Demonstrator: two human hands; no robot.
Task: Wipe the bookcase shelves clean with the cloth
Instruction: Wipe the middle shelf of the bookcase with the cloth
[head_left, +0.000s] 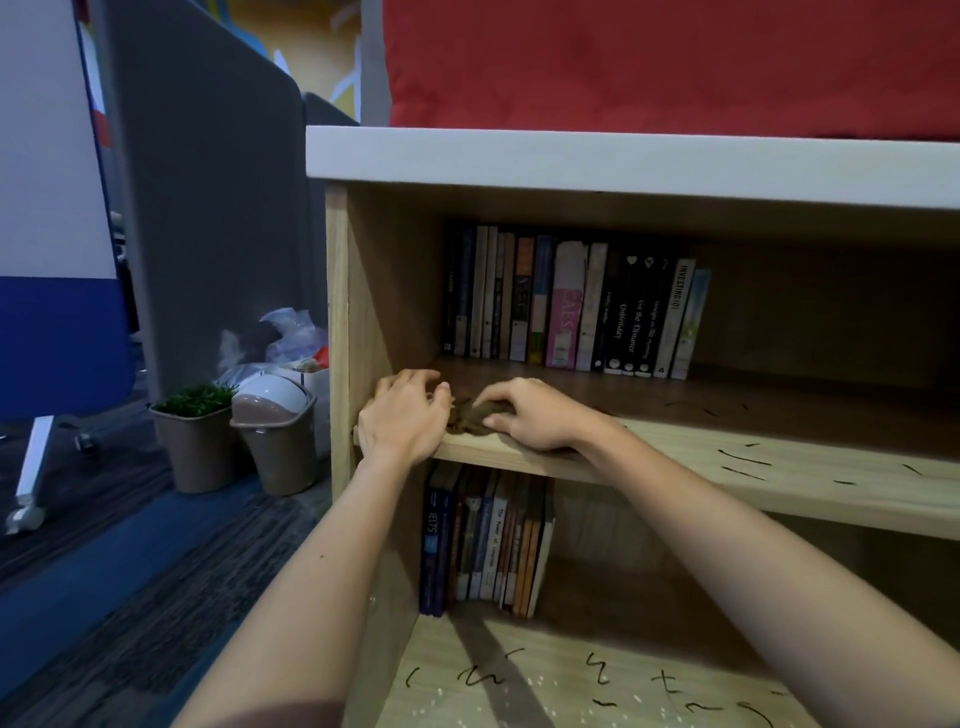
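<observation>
A wooden bookcase fills the right of the head view. On the left end of its middle shelf (779, 467) lies a small crumpled brown cloth (470, 413). My left hand (402, 415) rests at the shelf's left corner with curled fingers touching the cloth's left side. My right hand (530, 413) pinches the cloth's right side with bent fingers. Black pen-like marks (743, 460) streak the middle shelf to the right. More black marks (602, 675) and pale specks cover the bottom shelf (519, 649).
A row of upright books (571, 306) stands at the back of the middle shelf, another row (483, 545) below. Left of the bookcase on the floor are a potted plant (195, 436), a lidded bin (278, 434) and plastic bags (291, 338). A red cushion (675, 62) lies on top.
</observation>
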